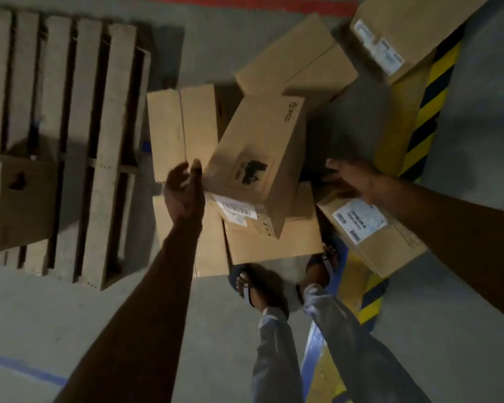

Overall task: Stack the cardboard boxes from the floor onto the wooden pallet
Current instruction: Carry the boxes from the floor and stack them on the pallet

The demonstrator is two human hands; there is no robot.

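— Where do things stand?

— I have both hands reaching for the tilted box [256, 158] at the centre of the frame, the one with the black print on its face. It lies askew on top of the heap of cardboard boxes [274, 239] on the floor [128, 330]. My left hand [184, 190] is at its lower left corner, fingers loosely spread, thumb up by the edge; I can't tell whether it touches yet. My right hand [352, 181] is open and blurred, off the box's right side, gripping nothing.

— And the target?

— The wooden pallet [70, 112] fills the upper left of the frame, with 1 box [18, 202] already on it at the far left edge.

— How would you take the box?

— Palms flat on 2 opposite sides, low down, because it leans and could slide off the box beneath. I'd bring the right hand in before lifting — a 1-handed pull from the left corner would likely twist it. My feet [256, 289] are just beside the heap, so I'd lift straight up first, then swing left and set it flush against the box already placed.
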